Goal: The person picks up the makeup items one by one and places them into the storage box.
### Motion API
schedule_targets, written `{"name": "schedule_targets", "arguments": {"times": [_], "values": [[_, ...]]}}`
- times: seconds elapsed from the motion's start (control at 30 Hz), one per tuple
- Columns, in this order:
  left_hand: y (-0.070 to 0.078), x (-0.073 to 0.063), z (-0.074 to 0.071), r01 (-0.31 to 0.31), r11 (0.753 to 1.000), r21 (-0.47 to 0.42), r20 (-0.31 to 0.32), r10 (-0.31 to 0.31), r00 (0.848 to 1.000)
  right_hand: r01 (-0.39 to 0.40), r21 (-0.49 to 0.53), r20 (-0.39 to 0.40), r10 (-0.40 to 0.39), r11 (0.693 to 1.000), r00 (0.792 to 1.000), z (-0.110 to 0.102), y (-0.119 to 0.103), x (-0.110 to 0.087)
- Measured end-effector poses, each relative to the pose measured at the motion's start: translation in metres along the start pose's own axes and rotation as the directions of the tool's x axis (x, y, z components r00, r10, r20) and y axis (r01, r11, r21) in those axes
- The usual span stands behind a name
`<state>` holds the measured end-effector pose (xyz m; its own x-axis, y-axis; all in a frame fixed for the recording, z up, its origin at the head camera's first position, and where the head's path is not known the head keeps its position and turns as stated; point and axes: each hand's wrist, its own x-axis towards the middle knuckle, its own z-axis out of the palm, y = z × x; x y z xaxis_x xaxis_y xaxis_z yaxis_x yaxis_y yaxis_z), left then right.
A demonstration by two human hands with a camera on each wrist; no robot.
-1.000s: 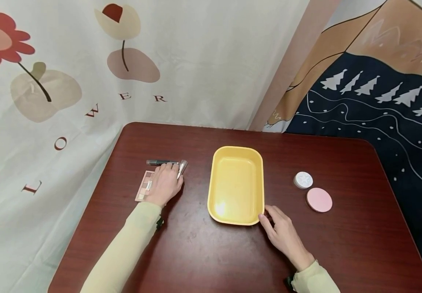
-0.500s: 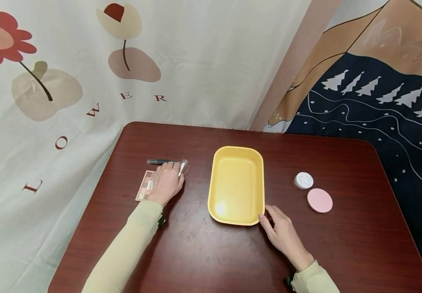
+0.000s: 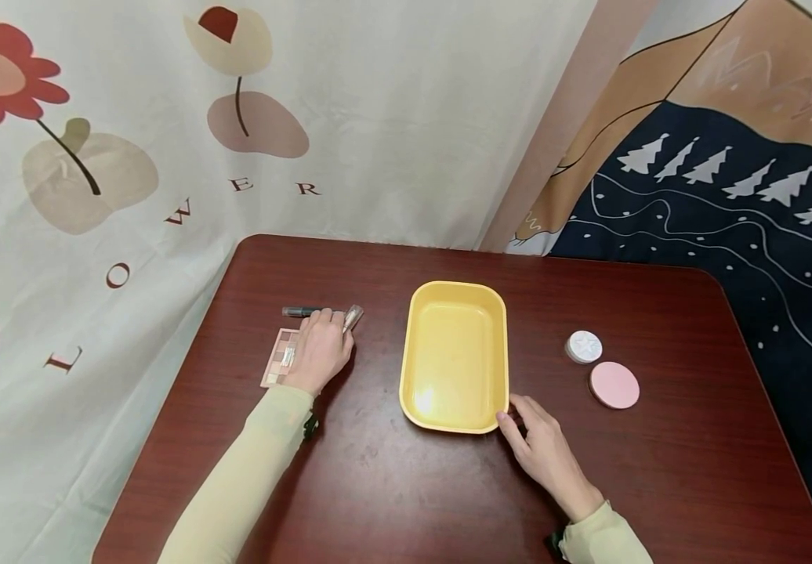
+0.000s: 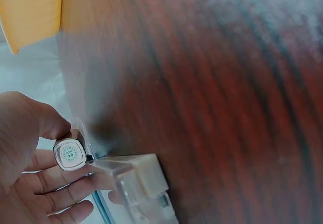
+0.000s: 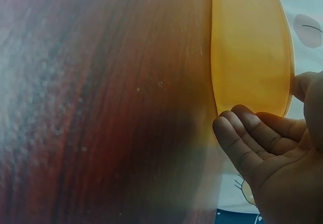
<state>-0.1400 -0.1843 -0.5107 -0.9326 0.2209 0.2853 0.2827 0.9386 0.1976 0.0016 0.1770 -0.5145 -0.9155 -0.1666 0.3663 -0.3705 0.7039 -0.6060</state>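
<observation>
Our left hand [image 3: 320, 351] pinches a slim, shiny silver, square-ended tube [image 4: 69, 154] over the left side of the glossy red-brown wooden desk [image 3: 378, 501]; we judge it light, stiff and slippery, best gripped by its flat sides. Our right hand [image 3: 545, 454] has its fingers holding the yellow rectangular plastic tray [image 3: 454, 356] at its near right corner, how firmly we cannot tell. Bare wood lies between tube and tray; a flat pinkish palette [image 3: 279, 358] sits tight beside the left hand
</observation>
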Motion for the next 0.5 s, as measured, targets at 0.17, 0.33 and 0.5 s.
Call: {"name": "schedule_targets", "arguments": {"times": [0.17, 0.33, 0.5], "values": [[-0.0013, -0.0002, -0.0006, 0.003, 1.0, 0.007, -0.004, -0.003, 1.0, 0.003, 0.007, -0.005, -0.003, 1.0, 1.0, 0.0003, -0.0011, 0.0001], [-0.002, -0.0002, -0.0019, -0.006, 1.0, 0.012, -0.015, 0.007, 1.0, 0.0, 0.015, -0.005, 0.0, 1.0, 1.0, -0.0001, -0.0021, 0.0002], [0.0004, 0.0006, -0.0043, -0.026, 0.999, 0.022, -0.049, 0.027, 0.998, -0.01, 0.016, 0.001, 0.01, 1.0, 1.0, -0.0003, -0.0025, -0.0001]]}}
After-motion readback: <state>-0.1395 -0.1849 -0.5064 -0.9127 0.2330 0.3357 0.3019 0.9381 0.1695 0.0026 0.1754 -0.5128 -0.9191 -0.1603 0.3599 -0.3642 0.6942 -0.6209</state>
